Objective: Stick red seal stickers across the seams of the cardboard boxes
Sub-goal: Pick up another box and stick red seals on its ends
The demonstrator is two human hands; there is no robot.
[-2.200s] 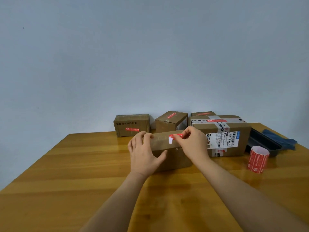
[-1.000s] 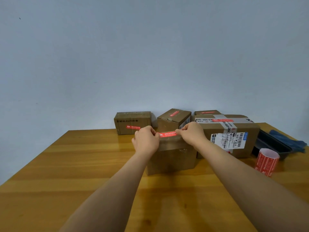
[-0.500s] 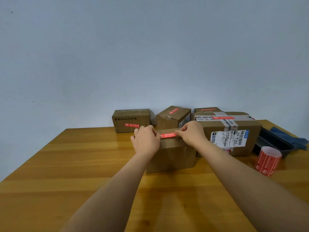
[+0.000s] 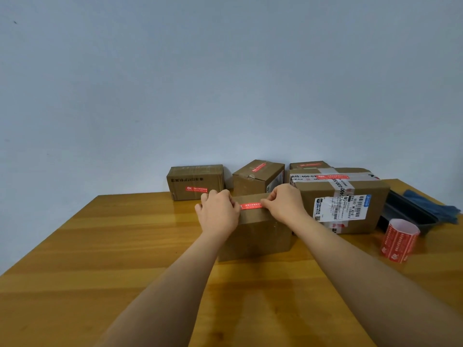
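Note:
A small cardboard box [image 4: 258, 236] stands in the middle of the wooden table [image 4: 100, 259]. A red seal sticker [image 4: 251, 206] lies stretched along its top near the front edge. My left hand [image 4: 217, 216] holds the sticker's left end and my right hand [image 4: 284, 204] pinches its right end, both with curled fingers. Whether the sticker is stuck flat to the box I cannot tell. A roll of red stickers [image 4: 398, 240] stands upright at the right.
Behind stand several boxes with red stickers on them: one at back left [image 4: 195, 182], a tilted one in the middle [image 4: 258, 177], a large taped one with a white label [image 4: 340, 199]. A black tray [image 4: 406, 211] and blue cloth [image 4: 433, 209] lie far right.
The sticker, held folded by my right hand at first, was taken at both ends and stretched out. Since then it has come down onto the box's top.

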